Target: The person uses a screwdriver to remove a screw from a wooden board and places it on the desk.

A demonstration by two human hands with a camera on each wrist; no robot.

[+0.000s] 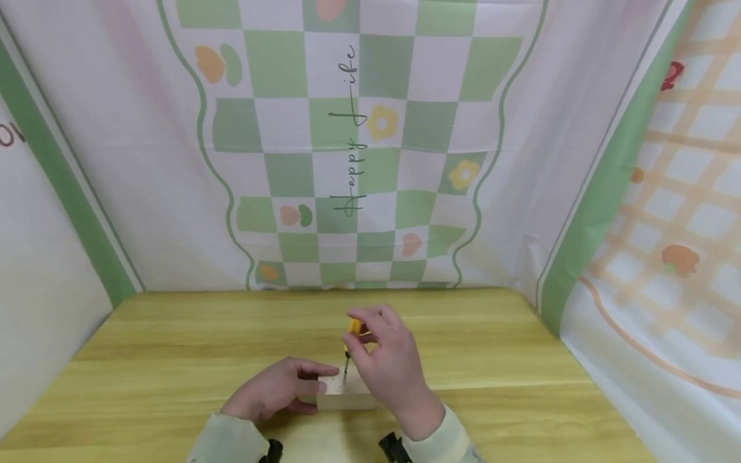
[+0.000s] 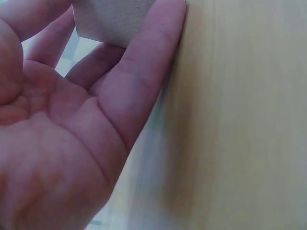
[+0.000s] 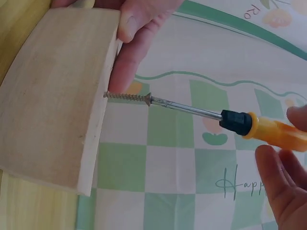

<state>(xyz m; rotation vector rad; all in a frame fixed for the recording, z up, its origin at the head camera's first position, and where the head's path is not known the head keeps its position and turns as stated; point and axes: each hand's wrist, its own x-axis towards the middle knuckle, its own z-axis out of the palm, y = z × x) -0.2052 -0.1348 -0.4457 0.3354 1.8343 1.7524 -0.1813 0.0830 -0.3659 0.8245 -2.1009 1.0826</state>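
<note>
A pale wooden block (image 1: 347, 402) rests on the table, near its front. My left hand (image 1: 280, 389) grips the block's left end, with thumb and fingers on its sides; the left wrist view shows only a corner of the wood (image 2: 112, 21) between the fingers. Above the block, my right hand (image 1: 393, 363) pinches the yellow handle of a screwdriver (image 3: 276, 134) with a black collar. In the right wrist view its metal shaft meets the head of a threaded screw (image 3: 127, 97). The screw stands out from the block's face, tip at the surface, most of its thread exposed.
The wood-grain table (image 1: 191, 341) reaches back to a hanging cloth (image 1: 382, 186) with green checks and printed letters. Other cloths hang at the left and right sides. Small dark marks dot the block's top. Black straps (image 1: 393, 447) show at the wrists.
</note>
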